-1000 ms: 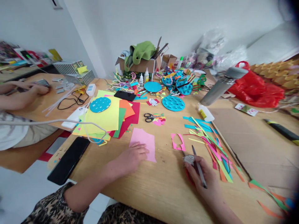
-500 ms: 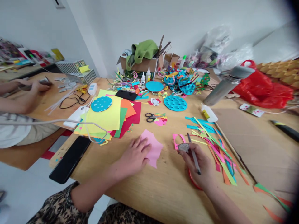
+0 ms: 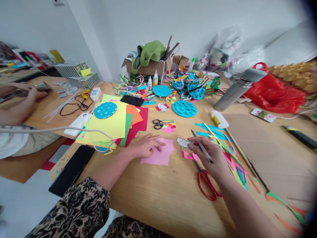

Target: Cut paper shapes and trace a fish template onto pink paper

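A piece of pink paper lies on the table in front of me. My left hand rests on its upper left part, fingers stretched out and pressing lightly on the sheet. Right of the paper, my right hand grips a grey pen, tip pointing up and away. Between the same hand's thumb and fingers is the end of a small paper fish cutout with drawn lines. Below this hand lie red-handled scissors, partly covered by my wrist. A pink paper scrap is near their blades.
Coloured sheets are stacked to the left, beside a black phone. Small black-handled scissors, a glue bottle and paper strips lie around. A steel flask stands at the right. A co-worker's hands are at far left.
The pink paper has turned and now lies squarer to me, my left hand shifting up with it. My right hand moved slightly up; the fish cutout now points left, and the red scissors show more.
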The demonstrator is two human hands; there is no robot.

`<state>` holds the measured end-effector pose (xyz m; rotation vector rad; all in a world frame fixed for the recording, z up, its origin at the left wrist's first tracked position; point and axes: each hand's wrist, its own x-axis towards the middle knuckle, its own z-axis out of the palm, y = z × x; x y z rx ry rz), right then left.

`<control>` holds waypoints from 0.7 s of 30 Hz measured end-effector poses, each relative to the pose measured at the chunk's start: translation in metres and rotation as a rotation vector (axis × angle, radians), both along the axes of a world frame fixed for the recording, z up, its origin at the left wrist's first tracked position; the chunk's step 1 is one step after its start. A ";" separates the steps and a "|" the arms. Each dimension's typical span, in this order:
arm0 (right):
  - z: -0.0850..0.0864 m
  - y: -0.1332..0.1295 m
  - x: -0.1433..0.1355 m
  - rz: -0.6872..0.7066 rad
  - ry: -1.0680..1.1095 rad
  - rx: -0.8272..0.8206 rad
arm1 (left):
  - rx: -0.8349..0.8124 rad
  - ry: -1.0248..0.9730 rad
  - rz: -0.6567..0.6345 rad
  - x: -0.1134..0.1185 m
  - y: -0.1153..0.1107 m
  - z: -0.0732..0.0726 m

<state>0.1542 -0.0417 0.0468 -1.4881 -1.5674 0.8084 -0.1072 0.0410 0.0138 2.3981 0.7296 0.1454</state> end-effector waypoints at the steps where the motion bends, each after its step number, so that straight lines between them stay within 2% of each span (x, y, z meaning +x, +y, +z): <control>1: -0.001 0.003 -0.002 0.018 0.007 -0.006 | 0.014 -0.020 0.005 0.001 0.000 -0.002; 3: -0.005 0.007 -0.010 0.092 0.023 -0.016 | 0.047 -0.060 0.053 0.002 0.000 -0.003; 7: -0.020 0.010 -0.039 0.270 0.030 0.001 | 0.126 -0.194 0.302 -0.005 -0.007 0.000; 9: -0.028 0.010 -0.054 0.327 0.006 -0.009 | 0.145 -0.250 0.386 -0.010 -0.014 0.003; 11: -0.035 0.009 -0.066 0.368 -0.028 -0.021 | 0.127 -0.254 0.380 -0.015 -0.020 0.005; 15: -0.040 0.005 -0.080 0.412 -0.209 0.063 | 0.081 -0.182 0.227 -0.018 -0.026 0.007; 18: -0.039 0.003 -0.080 0.391 -0.369 0.149 | 0.091 -0.144 0.202 -0.018 -0.026 0.005; 21: -0.038 0.003 -0.070 0.375 -0.374 0.166 | 0.084 -0.130 0.187 -0.018 -0.024 0.004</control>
